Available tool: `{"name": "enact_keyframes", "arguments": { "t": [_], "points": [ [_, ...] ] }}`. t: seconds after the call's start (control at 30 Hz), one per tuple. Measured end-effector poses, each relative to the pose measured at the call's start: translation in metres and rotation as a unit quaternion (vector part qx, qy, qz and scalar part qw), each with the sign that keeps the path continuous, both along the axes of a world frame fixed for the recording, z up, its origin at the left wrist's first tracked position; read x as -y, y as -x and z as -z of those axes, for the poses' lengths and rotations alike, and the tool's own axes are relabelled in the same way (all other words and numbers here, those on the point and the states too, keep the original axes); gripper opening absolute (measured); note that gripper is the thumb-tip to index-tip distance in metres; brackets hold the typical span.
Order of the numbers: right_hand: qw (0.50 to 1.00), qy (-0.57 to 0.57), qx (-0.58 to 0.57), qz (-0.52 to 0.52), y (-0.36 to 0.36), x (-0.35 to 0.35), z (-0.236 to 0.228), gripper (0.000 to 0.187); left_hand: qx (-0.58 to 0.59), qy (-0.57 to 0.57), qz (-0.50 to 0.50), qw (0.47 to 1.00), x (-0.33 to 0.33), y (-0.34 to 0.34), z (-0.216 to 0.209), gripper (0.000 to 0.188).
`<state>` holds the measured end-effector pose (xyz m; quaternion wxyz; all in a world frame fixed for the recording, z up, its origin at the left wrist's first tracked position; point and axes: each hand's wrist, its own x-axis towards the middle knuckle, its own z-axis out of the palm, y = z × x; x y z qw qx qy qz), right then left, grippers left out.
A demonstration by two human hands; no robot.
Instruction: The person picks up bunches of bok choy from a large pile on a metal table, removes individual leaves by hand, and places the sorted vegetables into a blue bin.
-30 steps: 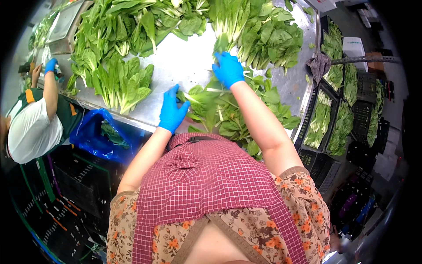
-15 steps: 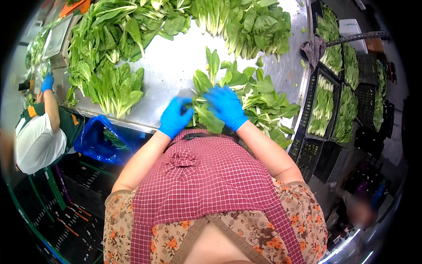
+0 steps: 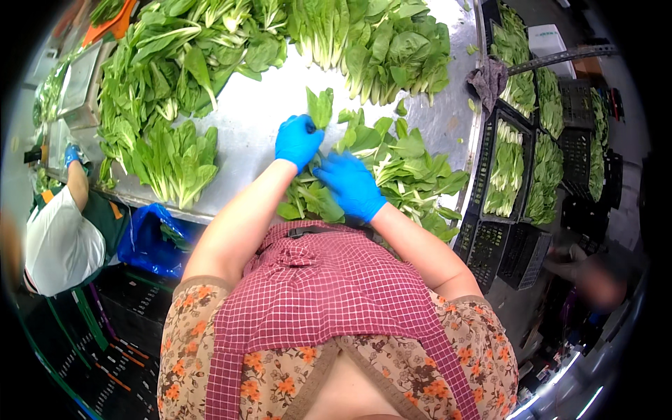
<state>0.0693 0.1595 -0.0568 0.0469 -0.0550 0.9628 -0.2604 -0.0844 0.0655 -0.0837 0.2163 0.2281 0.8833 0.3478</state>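
Observation:
My left hand, in a blue glove, is closed around a green leaf whose blade stands up past the fingers, over the metal table. Just beside it on the right, my right hand, also gloved in blue, lies palm down over loose leafy greens at the near table edge. Its fingertips are smeared by motion, so I cannot tell whether they grip anything. A loose heap of leafy greens with pale stems spreads just right of my right hand.
Bunches of greens stand to the left, with more bunches at the far side of the metal table. Black crates of greens line the right. A blue bag hangs at the near left, next to a co-worker.
My left hand has moved up and right, away from my apron, and now holds a leaf upright. My right hand has shifted slightly down, its fingers still over the greens.

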Motion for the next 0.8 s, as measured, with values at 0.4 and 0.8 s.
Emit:
{"name": "enact_keyframes", "arguments": {
  "t": [0.4,0.8],
  "points": [
    [0.868,0.2,-0.181,0.416,0.062,-0.093,-0.021,0.072,0.14,-0.276,-0.189,0.932,-0.03,0.108,0.003,0.039],
    [0.824,0.017,-0.145,0.547,0.129,-0.09,0.017,0.123,-0.103,-0.018,-0.156,0.982,-0.132,0.098,-0.008,0.117]
  ]
}}
